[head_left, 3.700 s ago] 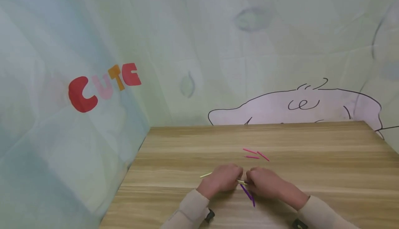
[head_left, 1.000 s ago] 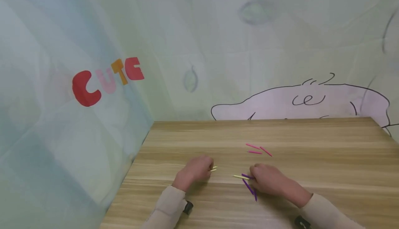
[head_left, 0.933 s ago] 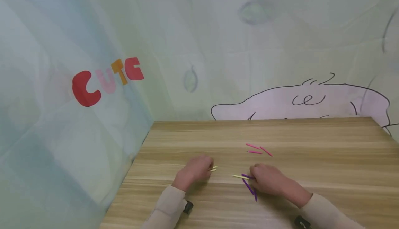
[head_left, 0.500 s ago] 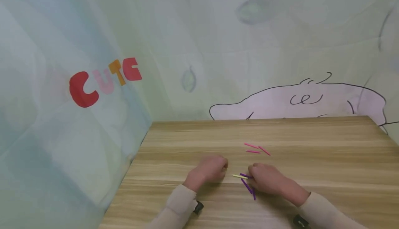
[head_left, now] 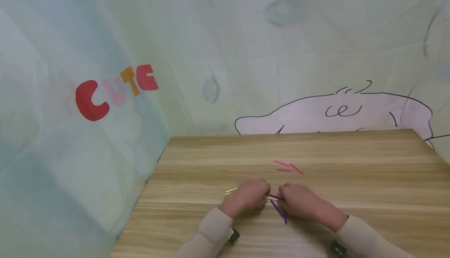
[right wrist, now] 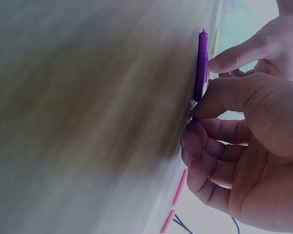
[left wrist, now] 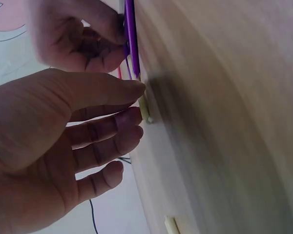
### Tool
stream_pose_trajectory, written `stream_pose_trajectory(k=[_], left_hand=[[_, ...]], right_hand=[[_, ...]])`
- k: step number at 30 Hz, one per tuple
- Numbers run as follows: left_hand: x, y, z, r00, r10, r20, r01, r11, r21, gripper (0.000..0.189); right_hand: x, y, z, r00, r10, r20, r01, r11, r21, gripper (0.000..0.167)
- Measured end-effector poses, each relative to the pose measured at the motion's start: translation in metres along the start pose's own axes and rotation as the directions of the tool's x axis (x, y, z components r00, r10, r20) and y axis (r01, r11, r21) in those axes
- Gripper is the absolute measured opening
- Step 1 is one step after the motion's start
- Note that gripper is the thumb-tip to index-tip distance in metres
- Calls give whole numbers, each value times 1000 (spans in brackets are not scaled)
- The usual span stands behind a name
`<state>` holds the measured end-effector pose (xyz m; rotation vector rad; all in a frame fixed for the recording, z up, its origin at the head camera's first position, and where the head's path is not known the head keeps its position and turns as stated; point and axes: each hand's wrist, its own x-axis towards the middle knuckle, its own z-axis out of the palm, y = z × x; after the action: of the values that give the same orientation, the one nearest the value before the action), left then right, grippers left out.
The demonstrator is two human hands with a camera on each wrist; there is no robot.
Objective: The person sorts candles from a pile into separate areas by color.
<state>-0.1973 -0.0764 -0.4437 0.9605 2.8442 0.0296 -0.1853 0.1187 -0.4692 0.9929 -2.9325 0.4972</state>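
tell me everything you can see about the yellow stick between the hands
The yellow stick is thin, straight and smooth-looking, perhaps plastic, with a small nub at one end. It runs crosswise close to the table, beside a purple stick. The left hand is at its left end; whether it grips is unclear.

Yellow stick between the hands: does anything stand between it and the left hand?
Nothing visible does: the left hand is at the left end of the yellow stick. In the head view, a purple stick runs close beside it, toward the right hand, without blocking the left.
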Motion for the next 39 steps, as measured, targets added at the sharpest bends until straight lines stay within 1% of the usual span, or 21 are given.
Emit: stream_pose_trajectory(k=[5,8,12,22,26,32,35,39], left_hand=[[2,7,2,999,28,-28,-27,999,47,11],[3,10,4,999,28,-30,-26,998,60,12],[3,11,5,999,24,-30,-22,998,65,14],[3,12,4,999,25,-23,-23,998,61,10],[3,14,2,1000,18,-25,-16,998,59,10],[3,16,2,1000,12,-18,-11,999,54,13],[3,15,4,1000,-2,-10,2,1000,23,16],[3,14,3,1000,-16,2,16,1000,-9,17]], right_hand=[[-1,2,2,1000,-11,-23,11,1000,-12,18],[-2,3,3,999,-25,-38,25,999,-21,18],[-2,3,4,998,-48,-51,46,998,-37,19],[-2,2,2,999,-28,-32,27,1000,-15,18],[-3,4,0,999,-29,-38,28,999,-16,18],[-7,9,-1,998,-14,-56,13,1000,-14,23],[-10,12,-2,999,2,-53,-3,1000,-21,23],[-15,15,-8,998,58,-31,-59,998,-18,20]])
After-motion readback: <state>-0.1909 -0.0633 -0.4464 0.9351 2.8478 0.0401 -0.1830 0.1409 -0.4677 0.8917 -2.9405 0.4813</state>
